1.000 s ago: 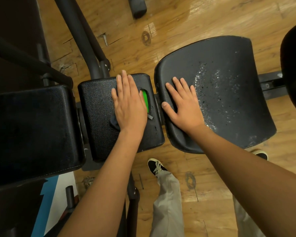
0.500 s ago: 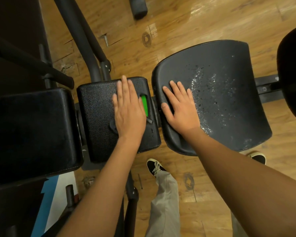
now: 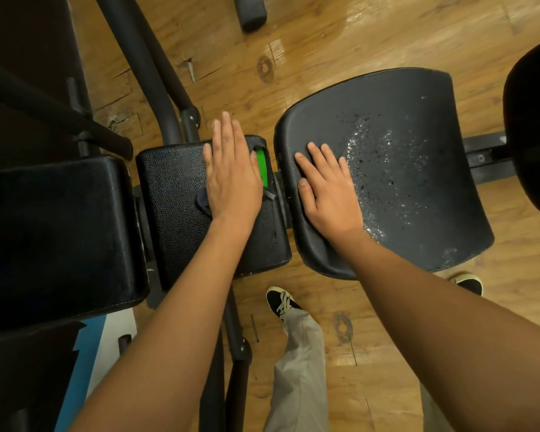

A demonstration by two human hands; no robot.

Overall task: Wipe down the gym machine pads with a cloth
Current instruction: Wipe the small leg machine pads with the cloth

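Note:
My left hand lies flat, fingers straight, on the small black middle pad, with its fingertips past the pad's far edge. A dark scrap peeks out from under the palm; whether it is a cloth is unclear. A green strip shows on the pad beside the hand. Flat on the left part of the large black seat pad rests my right hand, fingers spread. Wet speckles cover the seat pad just right of that hand.
A bigger black pad sits at the left. Black frame tubes run up across the wooden floor. Another dark pad is at the right edge. My legs and shoes stand below the pads.
My left hand has slid forward along the middle pad until its fingertips passed the far edge. My right hand has stayed in about the same spot on the seat pad.

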